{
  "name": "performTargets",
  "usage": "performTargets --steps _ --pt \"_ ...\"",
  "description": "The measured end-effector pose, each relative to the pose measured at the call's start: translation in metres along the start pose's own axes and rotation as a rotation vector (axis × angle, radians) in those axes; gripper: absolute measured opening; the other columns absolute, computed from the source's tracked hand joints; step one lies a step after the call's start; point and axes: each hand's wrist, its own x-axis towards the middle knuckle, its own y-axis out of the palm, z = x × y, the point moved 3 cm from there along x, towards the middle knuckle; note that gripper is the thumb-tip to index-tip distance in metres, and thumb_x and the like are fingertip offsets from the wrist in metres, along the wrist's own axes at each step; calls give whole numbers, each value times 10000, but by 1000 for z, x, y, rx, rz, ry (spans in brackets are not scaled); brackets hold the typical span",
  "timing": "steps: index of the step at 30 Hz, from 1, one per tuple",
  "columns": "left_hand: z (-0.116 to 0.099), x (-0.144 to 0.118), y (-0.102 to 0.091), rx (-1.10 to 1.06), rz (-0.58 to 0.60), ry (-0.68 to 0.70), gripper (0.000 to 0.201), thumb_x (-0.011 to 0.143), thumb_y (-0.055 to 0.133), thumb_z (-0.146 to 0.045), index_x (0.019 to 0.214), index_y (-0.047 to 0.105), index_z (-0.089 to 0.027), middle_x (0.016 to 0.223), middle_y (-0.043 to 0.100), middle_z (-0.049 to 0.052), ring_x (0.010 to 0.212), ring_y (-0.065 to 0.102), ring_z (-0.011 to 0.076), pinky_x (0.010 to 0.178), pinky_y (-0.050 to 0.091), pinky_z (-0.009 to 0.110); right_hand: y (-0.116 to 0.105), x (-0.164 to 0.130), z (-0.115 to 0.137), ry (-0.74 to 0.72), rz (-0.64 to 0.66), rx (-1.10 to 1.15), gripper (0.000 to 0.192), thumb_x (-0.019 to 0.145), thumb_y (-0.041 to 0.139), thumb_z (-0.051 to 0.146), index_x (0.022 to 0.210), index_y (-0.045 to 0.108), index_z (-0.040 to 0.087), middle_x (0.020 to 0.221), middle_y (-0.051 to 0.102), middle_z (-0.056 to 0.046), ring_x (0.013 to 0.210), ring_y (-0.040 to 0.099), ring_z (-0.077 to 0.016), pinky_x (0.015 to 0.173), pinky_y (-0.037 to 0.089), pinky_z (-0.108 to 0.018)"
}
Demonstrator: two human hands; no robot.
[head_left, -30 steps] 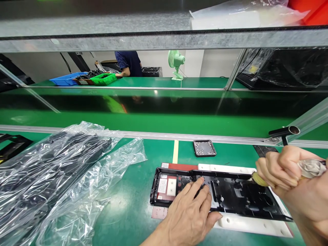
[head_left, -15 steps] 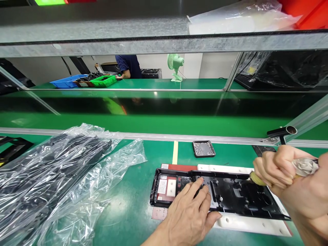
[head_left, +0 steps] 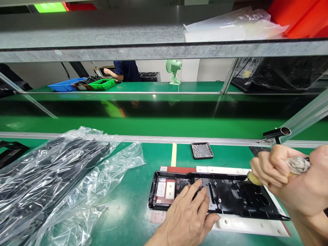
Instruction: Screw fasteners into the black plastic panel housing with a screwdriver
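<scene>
A long black plastic housing (head_left: 233, 196) lies open side up on a white and red fixture (head_left: 241, 225). My left hand (head_left: 186, 212) rests flat across its middle, fingers spread and pressing on it. My right hand (head_left: 274, 167) is wrapped around a power screwdriver (head_left: 255, 178) with a yellowish nose and a wrapped body. The nose points down and left over the housing's right half; its tip is too unclear to tell whether it touches. Behind the housing sits a small black tray (head_left: 202, 151) of tiny metal screws.
Left of the work lie black parts in clear plastic bags (head_left: 69, 174). A tube holder (head_left: 278, 132) stands near my right hand. A metal shelf (head_left: 153, 53) crosses overhead. Beyond are a green fan (head_left: 173, 70), bins (head_left: 102, 84) and a co-worker (head_left: 126, 71).
My view has shifted slightly, so the shelf sits lower in the picture. Both my hands keep their places on the housing and the screwdriver. The co-worker's hand has risen.
</scene>
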Motion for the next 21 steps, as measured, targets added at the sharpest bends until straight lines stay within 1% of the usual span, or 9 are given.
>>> performTargets --steps 5,10,12,14,18,21 --pt "0 0 0 -6 -13 -1 435 1045 447 -476 1153 692 -133 1237 729 29 1297 594 274 902 612 405 -7 -1 0 57 8 39 700 869 331 811 510 408 215 401 290 -2 368 308 -150 346 329 -321" --pt "0 1 -2 -6 -9 0 457 1051 427 -487 1143 695 -128 1219 735 38 1273 610 276 896 618 405 -19 4 -3 92 165 88 666 876 322 775 532 495 232 395 358 -13 371 356 -169 368 364 -352" --pt "0 1 -2 -9 -5 -1 450 1050 434 -482 1146 694 -127 1220 734 37 1276 609 273 901 619 404 -22 6 -3 105 185 89 675 893 299 769 539 504 233 402 374 -15 381 367 -170 388 373 -360" --pt "0 1 -3 -9 1 -5 452 1051 432 -483 1148 692 -126 1225 733 36 1279 607 271 903 620 405 -24 8 -3 100 173 67 687 912 270 761 541 506 232 404 369 -14 379 361 -166 394 372 -362" --pt "0 1 -3 -10 11 -1 459 1057 412 -479 1152 693 -129 1229 731 36 1274 610 276 898 621 411 -18 8 0 13 107 -43 743 912 245 827 545 481 226 418 345 -6 371 351 -154 364 353 -341" --pt "0 1 -2 -9 3 -5 452 1055 416 -480 1143 695 -135 1224 733 28 1274 610 268 900 618 402 -14 8 2 -22 36 -107 648 943 393 752 586 471 217 461 344 11 386 352 -138 367 353 -322"
